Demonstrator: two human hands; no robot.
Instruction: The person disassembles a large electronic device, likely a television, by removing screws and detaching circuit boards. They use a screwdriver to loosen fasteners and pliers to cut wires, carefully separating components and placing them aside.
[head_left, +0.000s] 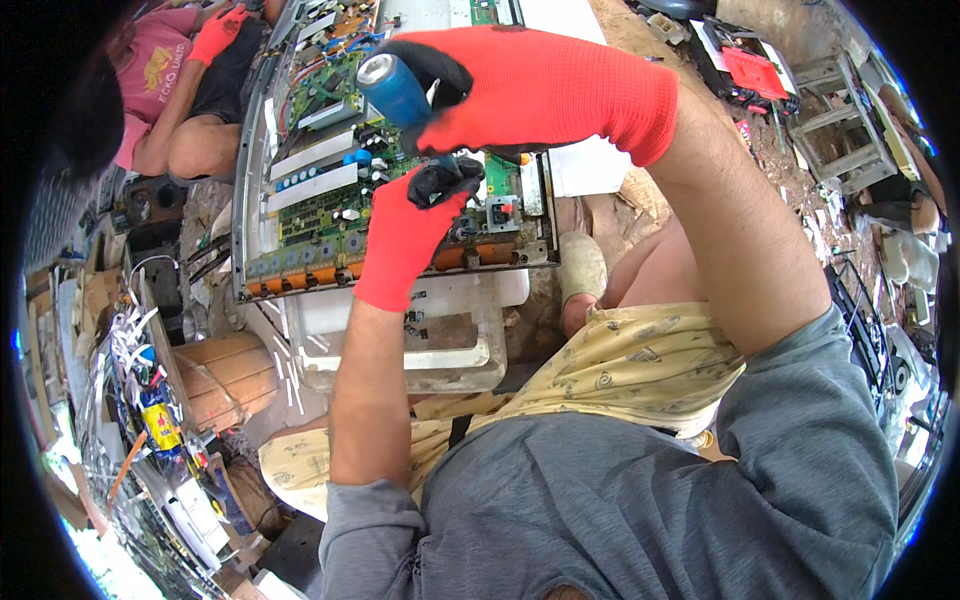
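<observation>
Gripping blue screwdriver [396, 92], both hands [520, 90]

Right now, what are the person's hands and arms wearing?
Both the left hand and the right hand wear bright red knit gloves with black coated palms and fingertips. Forearms are bare, and grey sleeves cover the upper arms.

Another person in a pink shirt [150, 75] with a red glove [218, 32] sits upper left. Wooden stump [225, 380] lower left beside tangled wire scraps [135, 350]. White plastic frame [440, 340] lies below. Grey metal frame [835, 130] and red-topped part [752, 70] upper right on dirt floor [640, 40].
</observation>
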